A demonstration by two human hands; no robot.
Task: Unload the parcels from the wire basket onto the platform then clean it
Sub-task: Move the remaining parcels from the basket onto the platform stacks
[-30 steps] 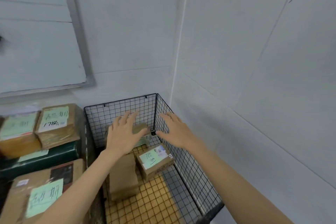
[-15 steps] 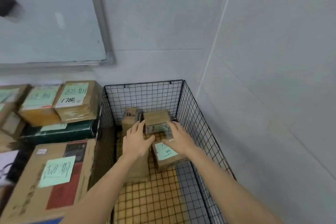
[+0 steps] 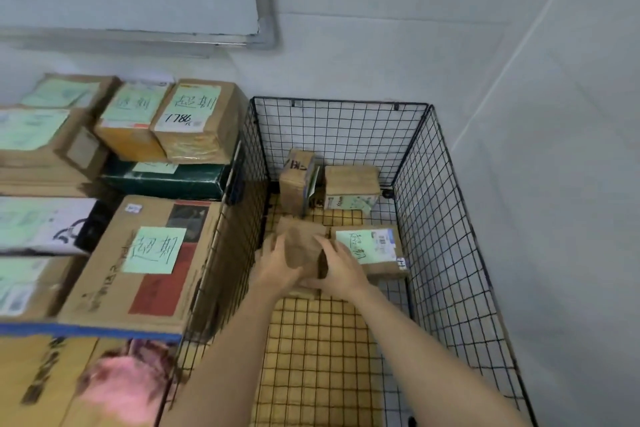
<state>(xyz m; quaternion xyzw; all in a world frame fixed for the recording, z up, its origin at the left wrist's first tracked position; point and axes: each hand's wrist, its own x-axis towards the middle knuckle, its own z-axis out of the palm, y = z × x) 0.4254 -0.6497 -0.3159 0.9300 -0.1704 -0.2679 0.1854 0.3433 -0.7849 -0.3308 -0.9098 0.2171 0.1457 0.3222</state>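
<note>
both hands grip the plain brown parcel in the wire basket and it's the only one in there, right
No. In the head view the left hand and right hand grip the plain brown parcel in the wire basket, but three more remain: a green-labelled parcel beside it, two boxes behind.

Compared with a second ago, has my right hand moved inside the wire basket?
Yes. The right hand has drawn back from the rear parcel and shifted leftward, off the green-labelled parcel and onto the plain brown parcel.
</note>
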